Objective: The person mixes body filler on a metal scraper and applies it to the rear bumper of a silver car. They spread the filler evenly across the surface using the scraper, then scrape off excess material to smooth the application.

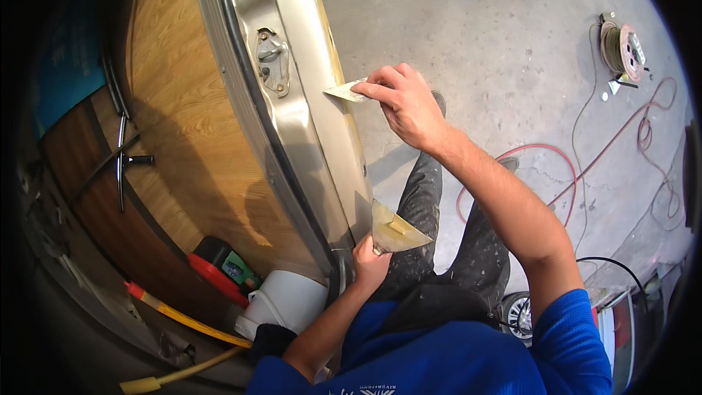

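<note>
My right hand (411, 108) pinches a small pale putty spreader (341, 91) between thumb and fingers. Its flat edge meets the outer edge of a beige-gold vehicle panel (311, 73), where a yellowish strip runs along the rim. Lower down, my left hand (370, 266) grips a wider triangular putty knife (395, 228), its blade turned up and smeared with yellow-tan filler. That blade is close to the panel's lower end. A metal latch (270, 62) is set in the panel, to the left of my right hand.
Inside the vehicle lie a wood-grain floor (183, 102), a white bucket (285, 298), a red-and-green tool case (227, 271) and a yellow-orange rod (186, 317). On the concrete at right are a cable reel (620, 47), a red hose (545, 148) and thin cords.
</note>
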A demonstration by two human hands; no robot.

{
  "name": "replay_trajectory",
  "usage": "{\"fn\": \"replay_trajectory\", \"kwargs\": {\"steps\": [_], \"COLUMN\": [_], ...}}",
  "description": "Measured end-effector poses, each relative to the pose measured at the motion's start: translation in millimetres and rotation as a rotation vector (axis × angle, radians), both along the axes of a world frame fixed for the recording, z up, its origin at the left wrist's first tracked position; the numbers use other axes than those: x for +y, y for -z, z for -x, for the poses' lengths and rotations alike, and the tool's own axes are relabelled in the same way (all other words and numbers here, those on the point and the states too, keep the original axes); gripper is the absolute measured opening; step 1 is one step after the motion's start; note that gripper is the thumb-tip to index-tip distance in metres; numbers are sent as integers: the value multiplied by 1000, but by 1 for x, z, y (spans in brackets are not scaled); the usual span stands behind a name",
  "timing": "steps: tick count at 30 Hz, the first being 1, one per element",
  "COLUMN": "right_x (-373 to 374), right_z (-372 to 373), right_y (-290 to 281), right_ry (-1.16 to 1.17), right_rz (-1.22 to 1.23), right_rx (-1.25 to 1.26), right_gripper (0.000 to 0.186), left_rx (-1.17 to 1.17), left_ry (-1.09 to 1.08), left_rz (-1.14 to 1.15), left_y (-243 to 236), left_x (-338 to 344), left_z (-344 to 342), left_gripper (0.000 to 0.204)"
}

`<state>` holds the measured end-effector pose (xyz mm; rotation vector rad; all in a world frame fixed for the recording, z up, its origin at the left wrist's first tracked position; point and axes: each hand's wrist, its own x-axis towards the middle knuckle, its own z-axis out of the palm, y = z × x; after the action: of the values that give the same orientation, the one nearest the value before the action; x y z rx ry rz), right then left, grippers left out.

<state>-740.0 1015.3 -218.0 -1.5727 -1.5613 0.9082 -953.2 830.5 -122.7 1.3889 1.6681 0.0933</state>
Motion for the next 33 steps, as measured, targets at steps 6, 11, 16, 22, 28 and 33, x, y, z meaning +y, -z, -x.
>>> {"fn": "replay_trajectory", "kwargs": {"steps": [6,11,16,22,28,33], "right_x": [13,-7,-15,-77,-42,-128], "right_z": [-4,-1,4,27,27,38], "right_y": [2,-5,4,-4,1,4], "right_ry": [118,-36,78,-80,148,-84], "right_rz": [4,29,53,107,92,163], "right_rx": [15,23,117,149,249,269], "right_gripper": [41,40,41,42,39,34], "left_rx": [2,12,26,51,144,176], "left_ry": [36,9,23,26,60,102], "left_rz": [27,48,44,6,-36,-55], "left_y": [1,0,2,-7,-7,-14], "left_x": [1,3,3,4,3,5], "left_z": [4,5,8,10,5,-9], "left_gripper": [23,21,22,22,22,21]}}
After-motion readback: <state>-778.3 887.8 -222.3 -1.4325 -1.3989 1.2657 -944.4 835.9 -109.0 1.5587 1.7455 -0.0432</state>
